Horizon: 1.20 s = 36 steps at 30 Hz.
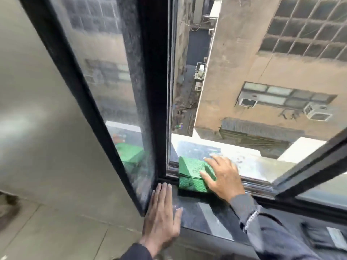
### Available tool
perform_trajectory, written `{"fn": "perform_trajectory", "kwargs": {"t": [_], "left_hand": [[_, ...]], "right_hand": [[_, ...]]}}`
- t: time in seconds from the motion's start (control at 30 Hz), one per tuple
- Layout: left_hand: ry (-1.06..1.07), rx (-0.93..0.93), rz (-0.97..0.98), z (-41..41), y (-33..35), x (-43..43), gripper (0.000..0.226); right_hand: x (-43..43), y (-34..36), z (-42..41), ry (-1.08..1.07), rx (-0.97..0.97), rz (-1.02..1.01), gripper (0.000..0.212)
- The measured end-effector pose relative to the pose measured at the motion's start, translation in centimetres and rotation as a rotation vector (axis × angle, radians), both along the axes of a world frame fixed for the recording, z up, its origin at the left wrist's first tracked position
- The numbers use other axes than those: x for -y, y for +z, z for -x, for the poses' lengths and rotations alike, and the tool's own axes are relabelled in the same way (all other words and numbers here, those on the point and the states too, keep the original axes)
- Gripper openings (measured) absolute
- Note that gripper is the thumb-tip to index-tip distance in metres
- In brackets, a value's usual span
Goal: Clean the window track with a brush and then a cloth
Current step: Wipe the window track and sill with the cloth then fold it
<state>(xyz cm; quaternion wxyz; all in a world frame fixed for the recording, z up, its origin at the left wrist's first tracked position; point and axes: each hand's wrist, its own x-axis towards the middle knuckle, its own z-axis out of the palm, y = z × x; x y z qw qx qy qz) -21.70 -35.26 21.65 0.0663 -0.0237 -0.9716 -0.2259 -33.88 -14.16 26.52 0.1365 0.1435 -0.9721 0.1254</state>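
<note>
A folded green cloth (189,175) lies across the metal window track (257,185), close to the dark upright frame (155,109) at the track's left end. My right hand (223,177) presses flat on the cloth's right part, fingers spread and pointing left. My left hand (162,216) rests flat and open on the dark inner sill (202,216), fingertips touching the foot of the upright frame. No brush is visible.
The window stands open over a deep drop, with a beige building (262,62) opposite. A pale outer ledge (244,158) runs beyond the track. A dusty glass pane (105,81) is on the left, another sash (309,166) on the right. Grey wall at far left.
</note>
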Motion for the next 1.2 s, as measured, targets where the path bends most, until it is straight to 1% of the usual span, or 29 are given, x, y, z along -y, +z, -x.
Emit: {"fn": "perform_trajectory", "kwargs": {"t": [0.07, 0.1, 0.17, 0.23, 0.3, 0.43, 0.53, 0.63, 0.73, 0.8, 0.87, 0.93, 1.03, 1.1, 1.17, 1.2], "left_hand": [[-0.031, 0.049, 0.140, -0.2, -0.6, -0.3, 0.081], [-0.031, 0.057, 0.183, -0.1, -0.6, -0.5, 0.085], [0.002, 0.101, 0.209, 0.0, -1.1, -0.8, 0.090], [-0.012, 0.089, 0.235, 0.0, -1.2, -0.8, 0.092], [-0.032, 0.075, 0.260, 0.1, -1.1, -0.2, 0.093], [-0.025, 0.073, 0.274, 0.6, -1.6, -0.4, 0.094], [-0.005, 0.087, 0.276, 0.8, -1.6, -1.0, 0.095], [0.003, 0.107, 0.287, 0.7, -1.4, -1.0, 0.094], [0.004, 0.121, 0.302, 0.7, -1.3, -1.2, 0.094], [0.002, 0.120, 0.312, 0.7, -1.4, -1.0, 0.094], [0.003, 0.113, 0.330, 0.8, -1.6, -0.9, 0.094], [0.000, 0.124, 0.333, 0.7, -1.7, -0.8, 0.094], [0.009, 0.125, 0.341, 0.8, -1.6, -1.0, 0.093], [0.021, 0.121, 0.335, 0.7, -1.5, -1.1, 0.092], [0.024, 0.119, 0.332, 0.8, -1.6, -1.2, 0.091], [0.023, 0.126, 0.333, 0.7, -1.5, -1.2, 0.091]], "right_hand": [[3.7, -0.8, 0.3, 0.126, 0.121, -0.098, 0.043], [4.9, -1.0, 0.5, 0.140, 0.151, -0.132, 0.045], [5.7, -2.0, 1.0, 0.170, 0.164, -0.226, 0.052], [3.9, -2.2, 0.8, 0.264, 0.154, -0.320, 0.059], [0.4, -1.8, 0.4, 0.328, 0.173, -0.373, 0.064], [-8.3, -1.6, -0.3, 0.328, 0.217, -0.375, 0.064], [-10.1, -1.9, -0.1, 0.333, 0.233, -0.417, 0.064], [-6.5, -2.1, -0.2, 0.298, 0.208, -0.420, 0.065], [-0.2, -2.3, 0.1, 0.304, 0.164, -0.390, 0.066], [3.6, -2.1, 0.5, 0.330, 0.149, -0.375, 0.066], [4.7, -1.8, 0.8, 0.378, 0.163, -0.383, 0.066], [2.1, -1.9, 0.6, 0.414, 0.171, -0.387, 0.066], [-6.0, -2.2, -0.3, 0.372, 0.180, -0.396, 0.062], [-10.7, -2.4, -0.6, 0.364, 0.179, -0.439, 0.062], [-12.3, -2.7, -0.7, 0.358, 0.193, -0.465, 0.063], [-12.0, -2.8, -0.7, 0.347, 0.200, -0.445, 0.062]]}}
